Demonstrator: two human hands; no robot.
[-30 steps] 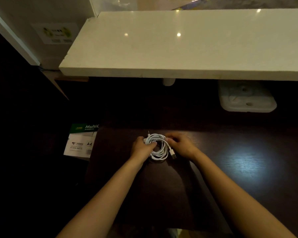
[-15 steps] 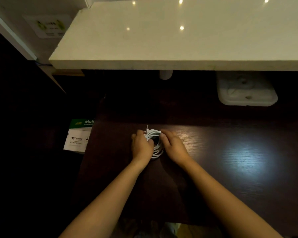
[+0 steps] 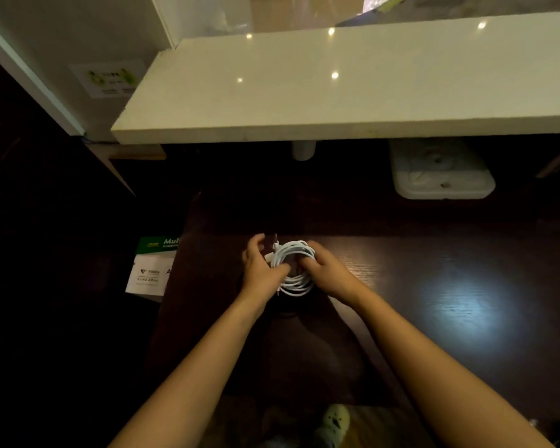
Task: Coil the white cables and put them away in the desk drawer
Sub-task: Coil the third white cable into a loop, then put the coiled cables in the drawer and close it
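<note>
Item: white cable coil (image 3: pixel 294 266), one bundle of several loops, held just above the near-left part of the dark wood desk (image 3: pixel 434 286), between my two hands.

Left hand (image 3: pixel 260 270): thumb laid across the left strands, pinching them; fingers half curled and lifted off the top.

Right hand (image 3: pixel 329 273): fingers curled over the right side of the loops, gripping.

Plug end (image 3: pixel 275 238): sticks up at the coil's top left, loose.

Change: half a second ago both hands were pressed close over the bundle; now they sit wider and the loops show as a full ring. I judge the coiling nearly done, with that loose end untucked.

Drawer: not in view; stowing not yet begun.

Also present: ream of A4 paper (image 3: pixel 151 270), left of the desk.
</note>
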